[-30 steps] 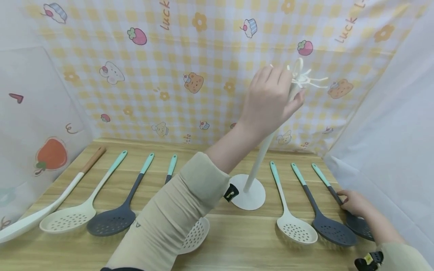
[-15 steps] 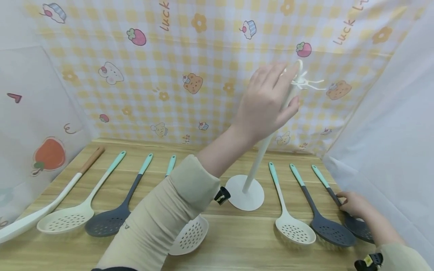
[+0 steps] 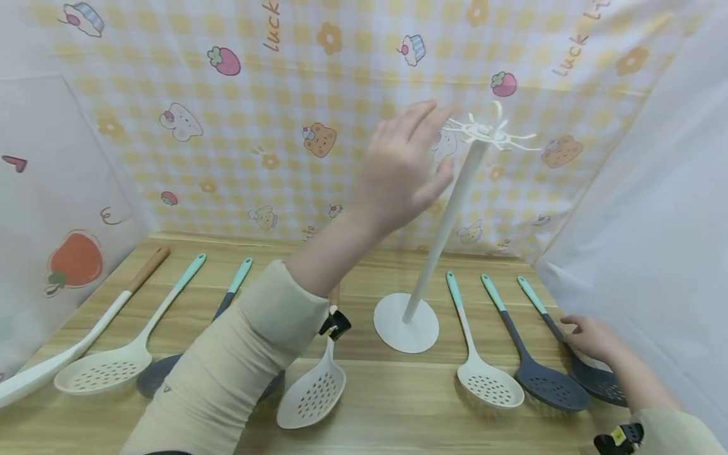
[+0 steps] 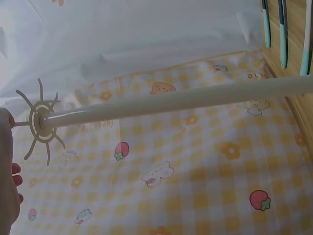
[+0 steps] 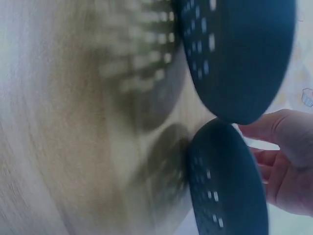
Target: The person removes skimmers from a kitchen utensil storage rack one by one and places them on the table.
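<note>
A white stand with a round base and a ring of hooks on top stands upright in the head view. My left hand hovers just left of the hooks, its fingers loosely extended and holding nothing. In the left wrist view, a fingertip is right at one hook of the ring. Low on the right, my right hand lies by the lower handle of the outermost dark skimmer, fingers loosely bent. The right wrist view shows that hand partly behind the dark skimmer heads.
Right of the stand lie a cream skimmer and another dark skimmer. Leftward are a white skimmer, a dark one partly under my sleeve, a pale green one and a white wooden-handled utensil.
My left hand has drawn away leftward from the stand's top, uncovering the hooks and upper pole. My right hand has stayed by the outermost skimmer.
</note>
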`<state>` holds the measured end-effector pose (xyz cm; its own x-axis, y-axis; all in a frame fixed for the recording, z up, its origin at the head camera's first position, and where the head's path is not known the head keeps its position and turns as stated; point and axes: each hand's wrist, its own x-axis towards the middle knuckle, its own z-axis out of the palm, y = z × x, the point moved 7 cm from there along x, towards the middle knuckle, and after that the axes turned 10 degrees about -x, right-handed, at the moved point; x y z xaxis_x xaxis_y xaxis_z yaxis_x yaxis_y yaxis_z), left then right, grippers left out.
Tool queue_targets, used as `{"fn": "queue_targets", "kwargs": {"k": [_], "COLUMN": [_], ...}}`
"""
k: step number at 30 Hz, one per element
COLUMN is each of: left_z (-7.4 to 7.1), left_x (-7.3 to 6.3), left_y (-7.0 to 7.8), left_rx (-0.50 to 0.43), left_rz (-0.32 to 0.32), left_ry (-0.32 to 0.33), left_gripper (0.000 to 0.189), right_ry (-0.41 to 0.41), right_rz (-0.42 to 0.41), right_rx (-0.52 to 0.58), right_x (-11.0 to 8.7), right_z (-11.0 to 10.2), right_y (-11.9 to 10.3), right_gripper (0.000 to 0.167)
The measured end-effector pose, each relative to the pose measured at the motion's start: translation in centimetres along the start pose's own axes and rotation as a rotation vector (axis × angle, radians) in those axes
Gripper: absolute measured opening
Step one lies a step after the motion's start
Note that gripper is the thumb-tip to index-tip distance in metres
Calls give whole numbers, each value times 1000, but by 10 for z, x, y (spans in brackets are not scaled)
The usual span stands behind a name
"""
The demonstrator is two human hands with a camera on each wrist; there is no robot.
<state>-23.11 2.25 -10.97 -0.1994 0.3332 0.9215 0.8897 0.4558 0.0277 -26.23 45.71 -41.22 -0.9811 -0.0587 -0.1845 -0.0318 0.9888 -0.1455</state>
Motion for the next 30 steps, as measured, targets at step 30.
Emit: {"fn": "queue_targets", "kwargs": {"k": [30], "left_z": [-50], "left_x": [-119], "left_y": [-116], "left_rx": [190], "left_rz": [-507], "left_ry": [-340], "left_gripper": [46], "right_ry": [422], "right_rz": [-91], "right_rx": [-68], "right_x": [-4], "right_z": [-120], "right_y": [-108], "right_gripper": [65]}}
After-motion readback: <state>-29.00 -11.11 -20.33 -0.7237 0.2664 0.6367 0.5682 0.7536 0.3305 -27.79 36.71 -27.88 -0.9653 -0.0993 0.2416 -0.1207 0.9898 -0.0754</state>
